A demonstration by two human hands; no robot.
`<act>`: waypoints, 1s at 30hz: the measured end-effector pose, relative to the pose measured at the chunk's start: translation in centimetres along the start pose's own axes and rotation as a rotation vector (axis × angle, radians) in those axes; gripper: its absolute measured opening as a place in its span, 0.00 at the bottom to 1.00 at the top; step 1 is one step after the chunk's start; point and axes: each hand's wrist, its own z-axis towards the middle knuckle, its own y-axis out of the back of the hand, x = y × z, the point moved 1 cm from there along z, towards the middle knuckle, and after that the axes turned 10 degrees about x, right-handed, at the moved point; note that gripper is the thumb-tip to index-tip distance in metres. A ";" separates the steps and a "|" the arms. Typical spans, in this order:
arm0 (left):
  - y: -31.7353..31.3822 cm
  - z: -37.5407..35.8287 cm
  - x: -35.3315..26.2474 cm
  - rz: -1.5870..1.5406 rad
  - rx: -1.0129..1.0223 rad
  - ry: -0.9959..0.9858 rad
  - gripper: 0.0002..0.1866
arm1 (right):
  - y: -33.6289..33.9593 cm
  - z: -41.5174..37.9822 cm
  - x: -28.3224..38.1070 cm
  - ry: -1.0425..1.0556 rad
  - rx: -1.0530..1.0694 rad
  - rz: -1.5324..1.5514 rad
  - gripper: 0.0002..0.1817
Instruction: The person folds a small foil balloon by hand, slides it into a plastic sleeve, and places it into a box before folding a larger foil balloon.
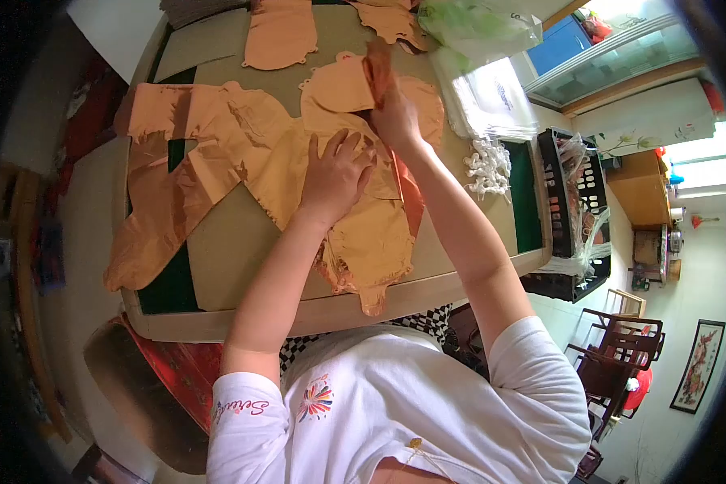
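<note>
Flat rose-gold foil balloons lie spread over the table in front of me. My left hand rests palm down, fingers apart, on a foil balloon whose narrow tab end hangs toward the table's near edge. Just beyond and to the right, my right hand is closed around a gathered fold of foil that stands up from the sheets. To the left lies a larger angular foil balloon with shiny creases. Another foil balloon lies at the far side. How the overlapping sheets join under my hands is hidden.
Clear plastic bags are stacked at the table's right, beside a bundle of white string or ribbon. A black crate holding plastic-wrapped items stands past the right edge. Grey cardboard lies at the far left, and a chair is below left.
</note>
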 end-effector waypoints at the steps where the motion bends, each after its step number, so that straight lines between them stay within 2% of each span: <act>1: 0.1 0.0 -0.1 0.001 0.001 0.004 0.15 | 0.3 -0.6 0.5 0.067 0.050 0.053 0.36; 2: 0.2 0.0 0.0 0.001 0.001 0.012 0.15 | 0.3 -1.0 1.0 0.137 0.103 0.106 0.34; 5: 0.0 -0.1 0.1 0.014 -0.005 0.016 0.15 | 2.0 -1.9 -0.2 0.147 -0.059 0.424 0.28; 6: -0.1 -0.1 0.2 0.014 -0.018 0.013 0.15 | 2.4 -2.4 -1.7 0.209 -0.228 0.194 0.21; 9: -0.5 0.0 0.3 0.006 -0.038 -0.007 0.16 | 0.3 -3.7 -5.4 0.312 -0.289 -0.151 0.19; 10: -0.3 0.0 0.2 -0.002 -0.038 -0.004 0.16 | 0.8 -5.1 -3.4 0.262 -0.222 -0.219 0.17; 14: 0.1 -0.1 0.0 -0.010 -0.041 0.003 0.16 | -0.7 -5.3 -4.4 0.412 -0.213 -0.062 0.19; 17: -0.3 0.0 0.2 0.000 -0.031 -0.001 0.16 | -0.5 -5.5 -2.3 0.228 -0.101 0.318 0.22; 23: 0.0 0.0 0.1 -0.011 -0.025 -0.002 0.15 | -0.7 -2.7 -1.0 0.111 -0.133 0.181 0.25; 26: 0.1 0.0 0.1 -0.019 -0.023 0.011 0.15 | -1.5 -1.9 -0.9 0.254 -0.195 -0.028 0.22; 29: 0.6 0.0 -0.1 -0.023 0.005 0.018 0.15 | -0.7 -3.1 0.2 0.363 -0.104 -0.105 0.19; 30: 0.5 0.0 0.0 -0.025 -0.006 0.014 0.16 | -0.4 -3.8 0.3 0.313 -0.109 0.014 0.19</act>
